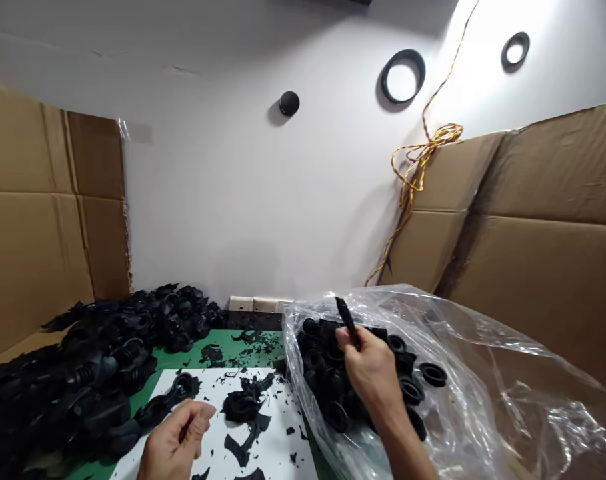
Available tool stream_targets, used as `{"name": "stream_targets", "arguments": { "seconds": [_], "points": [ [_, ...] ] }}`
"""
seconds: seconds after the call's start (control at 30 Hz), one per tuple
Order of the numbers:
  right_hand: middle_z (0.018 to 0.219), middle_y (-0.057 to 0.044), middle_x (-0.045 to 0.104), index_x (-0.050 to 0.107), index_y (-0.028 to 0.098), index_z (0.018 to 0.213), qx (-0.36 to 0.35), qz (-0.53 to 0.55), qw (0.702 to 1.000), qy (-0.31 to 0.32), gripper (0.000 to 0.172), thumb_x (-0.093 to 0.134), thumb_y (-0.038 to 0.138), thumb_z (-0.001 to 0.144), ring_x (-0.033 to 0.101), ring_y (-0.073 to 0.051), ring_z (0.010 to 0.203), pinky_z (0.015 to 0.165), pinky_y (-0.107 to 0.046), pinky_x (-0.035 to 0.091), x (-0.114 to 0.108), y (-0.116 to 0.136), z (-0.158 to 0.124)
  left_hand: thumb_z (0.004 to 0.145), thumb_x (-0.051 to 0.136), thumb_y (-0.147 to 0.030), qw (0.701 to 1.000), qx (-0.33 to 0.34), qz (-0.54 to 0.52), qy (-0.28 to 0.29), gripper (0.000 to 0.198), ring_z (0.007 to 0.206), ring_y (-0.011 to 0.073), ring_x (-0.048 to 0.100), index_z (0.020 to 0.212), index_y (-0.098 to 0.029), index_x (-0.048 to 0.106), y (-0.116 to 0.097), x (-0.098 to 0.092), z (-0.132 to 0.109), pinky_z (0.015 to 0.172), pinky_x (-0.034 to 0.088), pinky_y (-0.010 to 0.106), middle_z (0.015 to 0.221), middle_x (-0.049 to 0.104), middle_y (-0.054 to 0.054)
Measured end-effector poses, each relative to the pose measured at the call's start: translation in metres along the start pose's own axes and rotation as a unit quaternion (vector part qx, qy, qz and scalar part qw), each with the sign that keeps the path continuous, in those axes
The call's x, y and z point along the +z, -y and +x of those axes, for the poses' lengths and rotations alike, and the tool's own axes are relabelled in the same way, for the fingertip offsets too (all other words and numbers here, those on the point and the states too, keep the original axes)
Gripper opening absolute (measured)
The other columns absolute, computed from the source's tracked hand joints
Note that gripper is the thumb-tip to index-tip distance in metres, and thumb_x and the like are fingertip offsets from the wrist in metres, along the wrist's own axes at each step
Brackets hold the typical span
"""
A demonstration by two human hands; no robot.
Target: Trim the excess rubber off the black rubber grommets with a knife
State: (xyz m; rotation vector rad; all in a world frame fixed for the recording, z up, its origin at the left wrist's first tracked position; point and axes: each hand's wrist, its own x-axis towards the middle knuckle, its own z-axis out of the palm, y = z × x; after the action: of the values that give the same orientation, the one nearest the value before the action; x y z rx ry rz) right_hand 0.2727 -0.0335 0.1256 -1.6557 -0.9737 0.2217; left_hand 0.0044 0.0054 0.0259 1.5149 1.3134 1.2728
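Observation:
My left hand (175, 440) is over the white sheet (187, 380), its thumb and fingers closed together and nothing showing between them. Just beyond it lies a black ring-ended rubber part (183, 387). My right hand (370, 363) is closed on a thin black rubber strip (346, 315) that sticks up past the thumb. This hand is above the clear plastic bag (463, 400), which holds a heap of black ribbed rubber boots (337, 413). Torn black rubber scraps (245, 403) lie on the sheet between my hands.
A large pile of untrimmed black rubber parts (97, 360) covers the left of the green mat (203, 347). Cardboard walls stand at left (33, 233) and right (547, 267). A twisted yellow cable (413, 180) hangs at the white wall (233, 167); sockets (255, 304) sit low on it.

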Motion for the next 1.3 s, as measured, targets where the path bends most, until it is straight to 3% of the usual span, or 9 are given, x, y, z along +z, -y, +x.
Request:
{"name": "stream_targets", "arguments": {
  "seconds": [0.2,0.33,0.5,0.6,0.7,0.87,1.0,1.17,1.3],
  "points": [
    [0.042,-0.001,0.054,0.055,0.022,0.042,0.011,-0.078,0.996,0.048,0.020,0.061,0.024,0.061,0.053,-0.021,0.048,0.051,-0.028,0.031,-0.004,-0.022,0.027,0.070,0.053,-0.059,0.998,-0.011,0.039,0.052,0.043,0.047,0.0139,0.039,0.070,-0.017,0.064,-0.007,0.000,0.006,0.046,0.032,0.024,0.051,0.042,-0.005],
    [0.054,-0.005,0.062,0.066,0.023,0.058,0.021,-0.093,0.995,0.000,0.005,0.063,0.023,0.061,0.058,-0.023,0.058,0.054,-0.029,0.033,-0.001,-0.029,0.020,0.074,0.046,-0.044,0.985,-0.001,0.137,0.104,0.032,0.048,0.0148,0.043,0.078,-0.017,0.063,-0.028,-0.002,0.008,0.047,0.033,0.026,0.062,0.054,-0.001],
    [0.064,-0.007,0.064,0.069,0.018,0.079,0.004,-0.053,0.999,-0.004,0.027,0.054,0.040,0.070,0.054,-0.022,0.059,0.055,-0.030,0.036,0.004,-0.016,-0.003,0.069,0.053,-0.018,0.961,0.046,0.221,0.158,0.013,0.067,0.0194,0.055,0.063,-0.021,0.064,-0.055,0.010,0.007,0.064,0.036,0.028,0.068,0.062,0.001],
    [0.057,-0.001,0.055,0.067,0.016,0.088,0.002,0.092,0.994,0.060,0.042,0.053,0.051,0.071,0.045,-0.016,0.051,0.050,-0.027,0.035,0.019,-0.001,-0.023,0.062,0.058,-0.009,0.946,0.054,0.267,0.177,0.012,0.066,0.0204,0.054,0.060,-0.020,0.063,-0.056,0.026,0.007,0.063,0.033,0.030,0.069,0.060,0.001],
    [0.056,0.002,0.051,0.067,0.015,0.082,0.018,0.241,0.958,0.151,0.037,0.059,0.049,0.069,0.044,-0.014,0.052,0.052,-0.026,0.037,0.041,0.008,-0.039,0.061,0.058,-0.006,0.940,0.045,0.290,0.173,0.014,0.068,0.0210,0.054,0.064,-0.019,0.064,-0.050,0.035,0.013,0.062,0.032,0.030,0.075,0.057,0.002],
    [0.054,0.001,0.054,0.065,0.015,0.068,0.036,0.225,0.950,0.214,0.027,0.061,0.041,0.068,0.047,-0.015,0.051,0.049,-0.026,0.036,0.070,-0.003,-0.056,0.064,0.058,-0.011,0.949,0.007,0.258,0.180,0.014,0.074,0.0212,0.057,0.074,-0.019,0.064,-0.048,0.022,0.022,0.066,0.038,0.030,0.081,0.058,0.002],
    [0.074,-0.006,0.067,0.067,0.015,0.076,0.029,0.199,0.949,0.245,0.021,0.064,0.034,0.067,0.060,-0.024,0.071,0.064,-0.032,0.045,0.082,-0.011,-0.073,0.073,0.054,-0.024,0.954,-0.021,0.196,0.225,0.012,0.052,0.0134,0.054,0.080,-0.019,0.061,-0.055,0.010,0.013,0.050,0.040,0.024,0.078,0.061,-0.001],
    [0.072,-0.006,0.064,0.064,0.018,0.070,-0.044,0.139,0.961,0.234,0.015,0.055,0.028,0.075,0.059,-0.022,0.070,0.064,-0.030,0.044,0.093,-0.012,-0.096,0.068,0.058,-0.024,0.979,-0.023,0.137,0.146,0.007,0.058,0.0149,0.051,0.069,-0.018,0.063,-0.056,0.011,-0.008,0.054,0.038,0.024,0.067,0.058,-0.001],
    [0.071,-0.007,0.068,0.069,0.016,0.073,0.020,0.194,0.948,0.252,0.022,0.055,0.032,0.076,0.061,-0.023,0.069,0.064,-0.031,0.045,0.101,-0.020,-0.099,0.055,0.071,-0.023,0.994,-0.070,0.013,0.082,0.013,0.056,0.0131,0.045,0.050,-0.018,0.060,-0.048,0.012,-0.011,0.053,0.034,0.024,0.059,0.052,-0.003]
  ]
}}
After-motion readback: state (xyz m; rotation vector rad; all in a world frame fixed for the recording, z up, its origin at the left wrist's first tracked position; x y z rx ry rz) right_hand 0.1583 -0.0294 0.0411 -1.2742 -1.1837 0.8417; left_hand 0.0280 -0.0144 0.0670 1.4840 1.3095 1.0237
